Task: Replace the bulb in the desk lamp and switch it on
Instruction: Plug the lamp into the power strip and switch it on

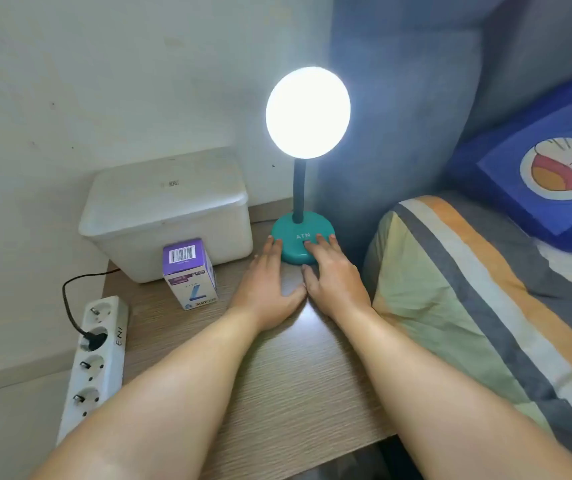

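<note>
The round bulb (pixel 308 112) glows white atop the desk lamp (pixel 301 216) at twelve o'clock on the wood-grain table (pixel 277 393). Left hand (pixel 267 285) and right hand (pixel 333 275) lie flat, fingers spread, touching its smooth teal base.

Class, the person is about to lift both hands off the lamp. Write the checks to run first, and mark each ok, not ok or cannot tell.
1. Bulb lit: ok, glowing brightly.
2. Lamp base flat on the table: ok.
3. Right hand fingers on the base's front, where the switch may be: cannot tell, fingers cover it.
4. Left hand steadying the base's left edge: ok.
5. Black plug seated in the power strip: ok.
6. Bulb box clear of the lamp: ok, apart to the left.
</note>
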